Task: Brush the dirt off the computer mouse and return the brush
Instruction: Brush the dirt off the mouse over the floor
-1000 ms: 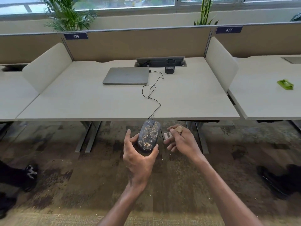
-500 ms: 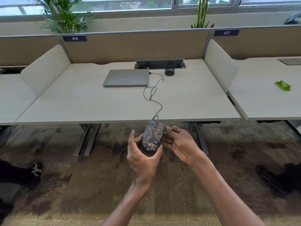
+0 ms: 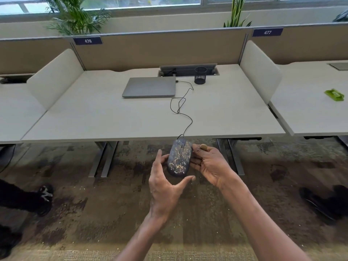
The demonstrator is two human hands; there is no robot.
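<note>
Cradling the dark oval computer mouse (image 3: 179, 159), speckled with pale dirt, the left hand (image 3: 165, 187) curls thumb and fingers around its rear and side, probably to present the soiled top for brushing. It sits off the pale desk (image 3: 131, 117), its thin black cable (image 3: 185, 110) trailing back. The right hand (image 3: 209, 163) presses against the mouse's right flank, fingers curled around a small wooden brush (image 3: 203, 147), bristles hidden.

At your twelve o'clock stands a pale desk (image 3: 113, 117) backed by a tan partition (image 3: 160, 48). White side dividers (image 3: 54, 78) flank it. Windows (image 3: 141, 0) and potted plants (image 3: 75, 17) line the far wall; mottled brown carpet (image 3: 94, 204) lies underfoot.
</note>
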